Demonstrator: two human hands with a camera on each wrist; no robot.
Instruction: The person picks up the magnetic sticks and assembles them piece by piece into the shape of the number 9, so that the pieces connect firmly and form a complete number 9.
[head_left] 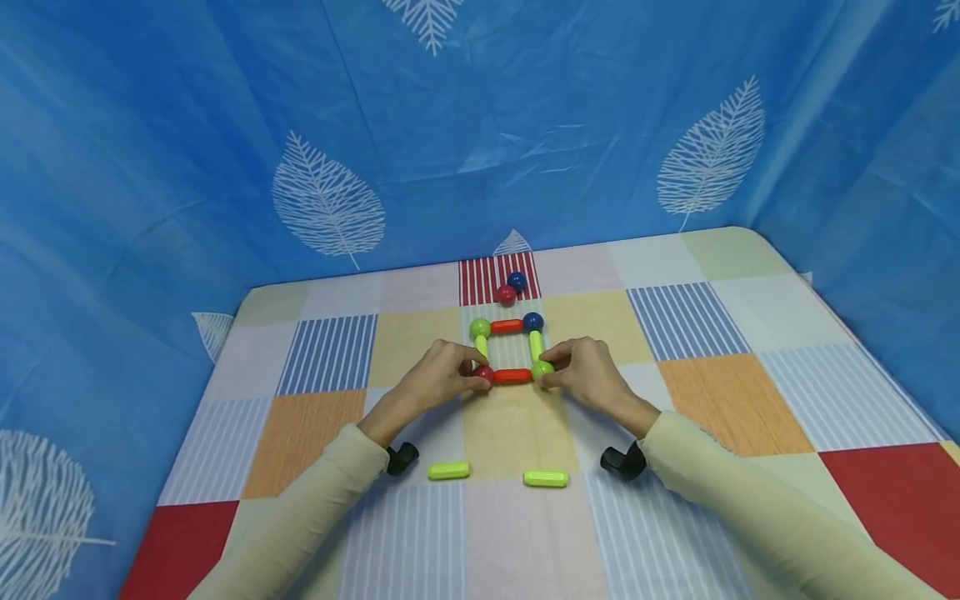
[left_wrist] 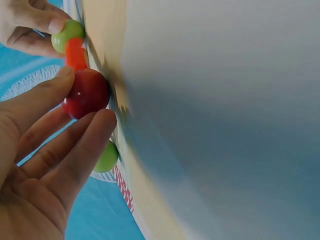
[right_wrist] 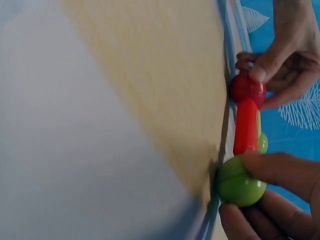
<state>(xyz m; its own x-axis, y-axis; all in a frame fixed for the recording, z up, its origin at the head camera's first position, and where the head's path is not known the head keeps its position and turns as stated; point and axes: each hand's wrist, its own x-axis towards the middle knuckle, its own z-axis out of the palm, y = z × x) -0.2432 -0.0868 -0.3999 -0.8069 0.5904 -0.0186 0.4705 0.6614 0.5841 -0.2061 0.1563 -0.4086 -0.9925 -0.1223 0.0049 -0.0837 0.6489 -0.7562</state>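
Using the broad bench, with its multicoloured patchwork top, as a level base would probably serve this joining step well. The near-left corner is pinched narrowly by the left hand, and the near-right corner is held likewise by the right hand. Between and just beyond them, the four-sided frame of glossy, plastic-looking pieces is laid flat. Pressure is best applied gently along the near red rod, with the left yellow-green rod and right yellow-green rod kept untwisted. Nearer the person, a loose yellow-green rod and its loose twin rod are set apart. A shiny red ball is gripped at left, a shiny lime-green ball at right; the far green ball and dark blue ball are touched by neither hand.
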